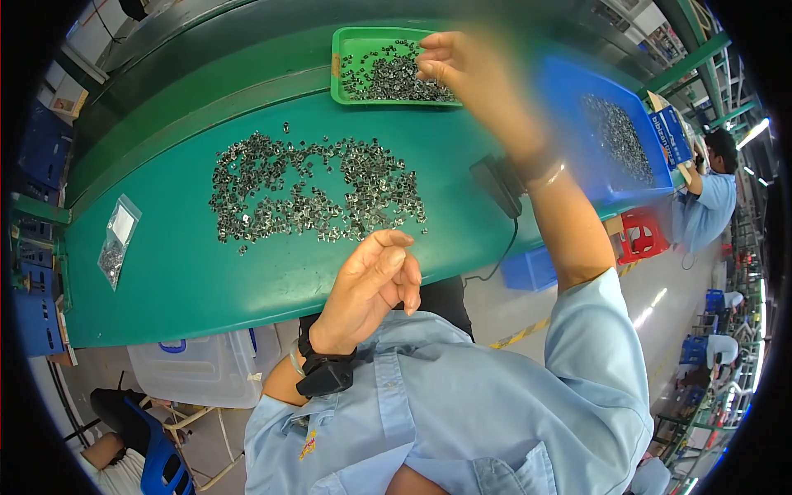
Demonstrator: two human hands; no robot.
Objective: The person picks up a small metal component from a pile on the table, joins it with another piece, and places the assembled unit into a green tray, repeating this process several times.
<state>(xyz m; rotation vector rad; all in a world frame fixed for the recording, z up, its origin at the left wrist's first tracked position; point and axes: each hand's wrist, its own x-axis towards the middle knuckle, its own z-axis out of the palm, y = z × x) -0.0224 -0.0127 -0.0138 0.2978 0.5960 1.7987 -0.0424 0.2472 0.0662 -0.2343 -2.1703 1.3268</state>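
Note:
My left hand point(367, 285) is just above the near edge of the green table. Its fingers are loosely bent and apart, and nothing shows in them. Just beyond it, a wide scatter of small dark, shiny metal parts point(363, 194) covers the middle of the table. My right hand point(462, 66) reaches far out over the right end of a green tray point(337, 70). Its thumb and fingers are parted, with nothing visible between them. More of the same-looking small parts point(392, 78) lie heaped in the tray, partly hidden by that hand.
At the left lies a clear plastic bag point(118, 243) of small parts. A blue bin point(569, 107) with many small pieces stands at the right. Beside my right forearm is a black device point(497, 186) with a cable. A person point(714, 194) is farther right, beyond a red stool point(642, 235).

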